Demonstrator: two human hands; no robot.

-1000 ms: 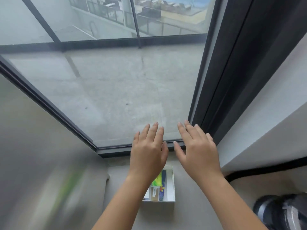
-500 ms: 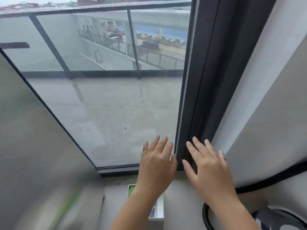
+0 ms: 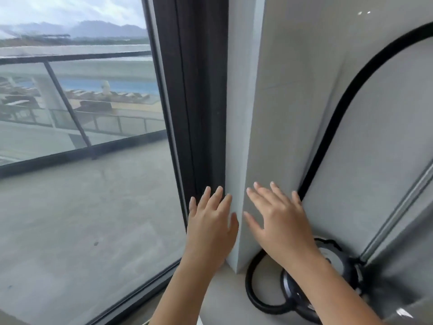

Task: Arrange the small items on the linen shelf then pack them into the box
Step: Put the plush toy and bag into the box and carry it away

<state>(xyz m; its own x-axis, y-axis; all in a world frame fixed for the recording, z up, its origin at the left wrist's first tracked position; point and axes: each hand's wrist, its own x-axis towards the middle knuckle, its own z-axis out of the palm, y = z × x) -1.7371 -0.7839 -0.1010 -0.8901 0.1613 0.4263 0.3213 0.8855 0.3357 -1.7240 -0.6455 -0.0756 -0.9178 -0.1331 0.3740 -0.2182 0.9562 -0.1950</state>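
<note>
Left hand (image 3: pixel 210 227) and right hand (image 3: pixel 280 221) raised, fingers spread, empty.

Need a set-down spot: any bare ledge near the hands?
Bare: ledge strip between left forearm and hose loop, at the pillar foot. Crowded: right of it, hose loop and round device fill the corner under the right forearm.

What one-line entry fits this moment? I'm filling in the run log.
left hand: open, empty | right hand: open, empty | both raised before window frame and wall
</note>
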